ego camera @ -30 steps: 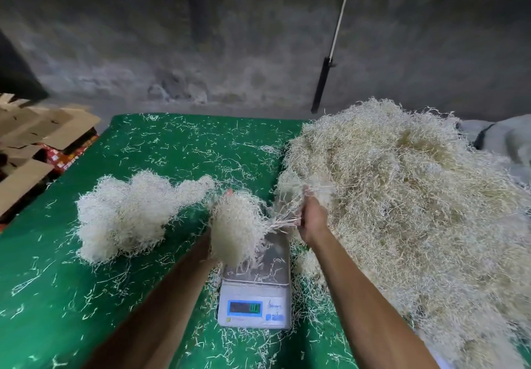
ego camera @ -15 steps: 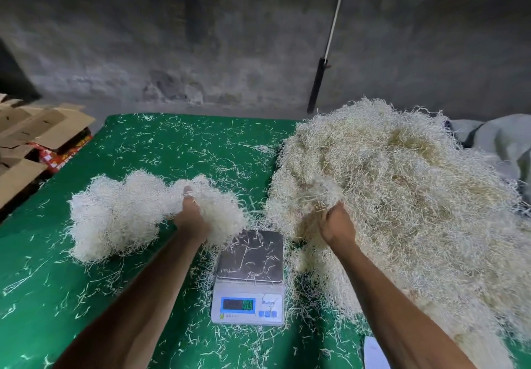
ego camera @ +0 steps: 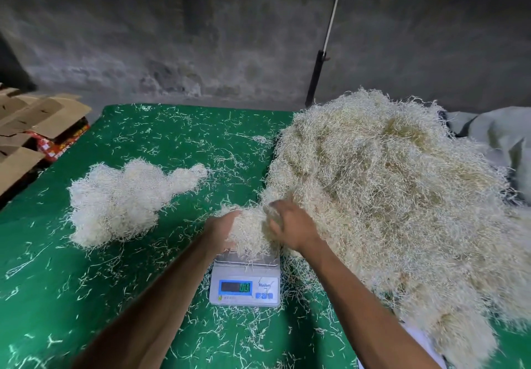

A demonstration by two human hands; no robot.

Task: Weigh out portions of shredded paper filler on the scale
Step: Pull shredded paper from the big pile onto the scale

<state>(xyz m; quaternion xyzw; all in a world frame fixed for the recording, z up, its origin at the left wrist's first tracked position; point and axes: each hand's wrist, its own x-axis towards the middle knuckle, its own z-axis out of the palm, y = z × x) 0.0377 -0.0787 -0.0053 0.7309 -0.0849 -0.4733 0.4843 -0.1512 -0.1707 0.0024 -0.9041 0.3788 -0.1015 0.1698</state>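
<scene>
Your left hand [ego camera: 221, 229] and right hand [ego camera: 293, 229] cup 1 shredded paper clump [ego camera: 250, 232] over the scale [ego camera: 244, 281], grip curled round it for weighing.

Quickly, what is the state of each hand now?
Left hand: holds the clump of shredded paper over the scale.
Right hand: holds the same clump.

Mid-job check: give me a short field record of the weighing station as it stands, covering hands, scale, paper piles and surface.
left hand: cups the left side of the clump on the scale
right hand: grips the clump's right side
clump of shredded paper: on the scale platform, between both hands
scale: display lit, digits unreadable
bulk pile: right of the scale
weighed portions: small heap to the left
green cloth: strewn with loose strands
</scene>
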